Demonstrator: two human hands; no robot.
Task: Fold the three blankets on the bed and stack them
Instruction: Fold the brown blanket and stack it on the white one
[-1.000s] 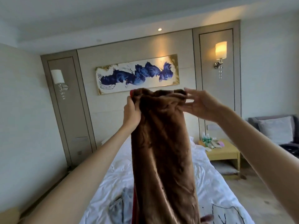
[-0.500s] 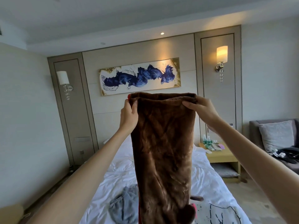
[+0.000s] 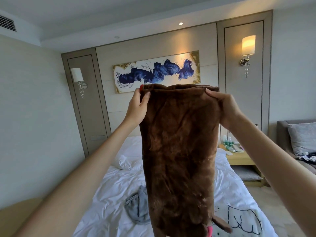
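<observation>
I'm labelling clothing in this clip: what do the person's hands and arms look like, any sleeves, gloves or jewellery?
The left forearm and right forearm are bare to the frame edge; no sleeves show. The left hand and right hand wear no gloves, and no ring, watch or bracelet is visible.

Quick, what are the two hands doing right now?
Left hand: pinches the top left corner of the brown blanket.
Right hand: grips the blanket's top right corner.

Soft, even light; warm wall lamp glow; bowed edges.
</observation>
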